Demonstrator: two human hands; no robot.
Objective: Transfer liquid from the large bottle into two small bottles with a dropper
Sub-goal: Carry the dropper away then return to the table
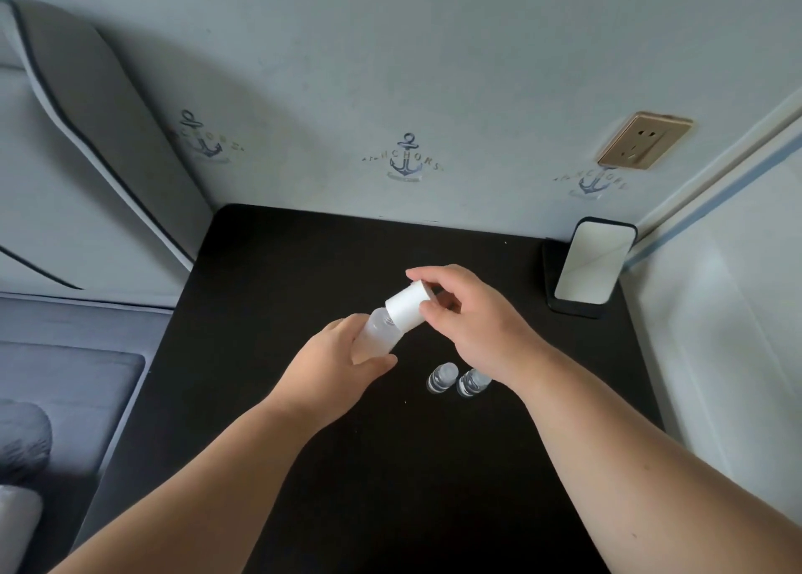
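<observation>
My left hand (343, 363) grips the frosted body of the large bottle (376, 330), which is held tilted above the black table (269, 356). My right hand (471, 317) curls its fingers and thumb round the bottle's white cap (407, 306). Two small clear bottles (442, 377) (471, 382) stand side by side on the table just below my right wrist; the right one is partly covered by the wrist. No dropper is in sight.
A phone (592, 265) leans on a dark stand at the table's far right corner, by the wall. A wall socket (644, 141) is above it. A grey bed and pillows (65, 378) border the table's left side.
</observation>
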